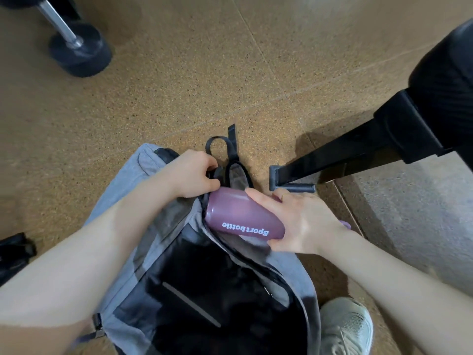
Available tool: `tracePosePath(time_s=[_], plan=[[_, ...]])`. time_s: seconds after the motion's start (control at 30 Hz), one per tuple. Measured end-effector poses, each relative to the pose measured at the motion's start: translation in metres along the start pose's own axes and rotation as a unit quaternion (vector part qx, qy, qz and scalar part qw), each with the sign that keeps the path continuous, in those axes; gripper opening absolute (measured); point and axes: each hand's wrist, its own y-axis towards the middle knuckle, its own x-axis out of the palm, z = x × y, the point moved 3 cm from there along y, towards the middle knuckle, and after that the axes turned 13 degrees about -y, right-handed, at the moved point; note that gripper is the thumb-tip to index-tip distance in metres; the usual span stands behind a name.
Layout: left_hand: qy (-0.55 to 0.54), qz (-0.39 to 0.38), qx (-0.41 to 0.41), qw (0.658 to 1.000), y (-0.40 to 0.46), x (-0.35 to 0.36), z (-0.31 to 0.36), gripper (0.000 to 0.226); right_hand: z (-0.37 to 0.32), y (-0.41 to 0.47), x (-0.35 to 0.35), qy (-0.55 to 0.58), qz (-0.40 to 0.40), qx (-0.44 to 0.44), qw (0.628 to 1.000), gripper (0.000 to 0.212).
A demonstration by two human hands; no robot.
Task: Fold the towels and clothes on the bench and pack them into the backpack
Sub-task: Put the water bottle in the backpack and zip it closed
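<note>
A grey backpack [143, 190] with a black inside lies open on the floor below me. My right hand [299, 221] grips a purple bottle [238, 216] marked "Sport bottle", lying across the bag's upper right edge. The bottle's base points at the side pocket [236, 176]. My left hand [192, 175] pinches the black rim of that pocket, fingers curled on it. Dark folded cloth [217, 298] fills the main compartment; I cannot tell which items it is.
The black bench [435, 80] rises at the right, its leg and foot [291, 179] just beyond my right hand. A dumbbell [79, 49] lies at the far left. My pale shoe [345, 326] stands beside the bag. Another black item [14, 254] sits at the left edge.
</note>
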Motion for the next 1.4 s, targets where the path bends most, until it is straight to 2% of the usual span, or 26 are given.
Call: tracePosePath(time_s=[0.1, 0.17, 0.27, 0.53, 0.7, 0.87, 1.0, 1.1, 1.13, 1.17, 1.23, 1.4], plan=[[-0.001, -0.038, 0.000, 0.999, -0.005, 0.013, -0.009, 0.025, 0.004, -0.001, 0.005, 0.007, -0.054, -0.008, 0.998, 0.099], [0.002, -0.069, -0.020, 0.997, -0.005, 0.027, -0.017, 0.034, 0.005, -0.003, 0.016, -0.004, -0.087, -0.004, 0.996, 0.098], [0.028, -0.076, -0.032, 0.996, -0.001, 0.044, -0.022, 0.045, 0.003, -0.004, 0.030, -0.010, -0.119, 0.011, 0.993, 0.097], [0.112, -0.028, -0.029, 0.993, 0.003, 0.053, -0.017, 0.029, 0.004, 0.002, 0.041, -0.029, -0.078, 0.024, 0.996, 0.096], [0.164, -0.026, 0.029, 0.986, 0.005, 0.049, -0.012, 0.032, 0.014, -0.002, 0.039, -0.024, -0.045, 0.036, 0.998, 0.097], [0.035, -0.041, 0.056, 0.997, -0.004, 0.054, -0.026, 0.029, 0.026, -0.001, 0.041, 0.000, -0.039, 0.055, 0.998, 0.098], [-0.041, -0.034, 0.078, 0.996, -0.009, 0.056, -0.032, 0.038, 0.018, 0.002, 0.049, -0.004, -0.053, 0.039, 0.998, 0.099], [-0.082, 0.007, 0.026, 0.996, -0.005, 0.058, -0.029, 0.023, 0.011, 0.003, 0.055, -0.001, -0.060, 0.031, 0.998, 0.101], [-0.080, 0.024, 0.002, 0.997, -0.002, 0.058, -0.028, 0.013, 0.010, 0.003, 0.056, -0.003, -0.058, 0.029, 0.998, 0.101], [-0.069, 0.031, -0.012, 0.997, 0.001, 0.059, -0.026, 0.012, 0.009, 0.004, 0.056, -0.009, -0.057, 0.027, 0.998, 0.101], [-0.044, -0.001, -0.030, 0.999, 0.005, 0.063, -0.024, 0.026, 0.007, 0.006, 0.056, -0.017, -0.058, 0.026, 0.998, 0.102], [0.008, -0.053, -0.075, 0.996, 0.009, 0.066, -0.020, 0.039, 0.008, 0.003, 0.053, -0.002, -0.077, 0.030, 0.997, 0.101]])
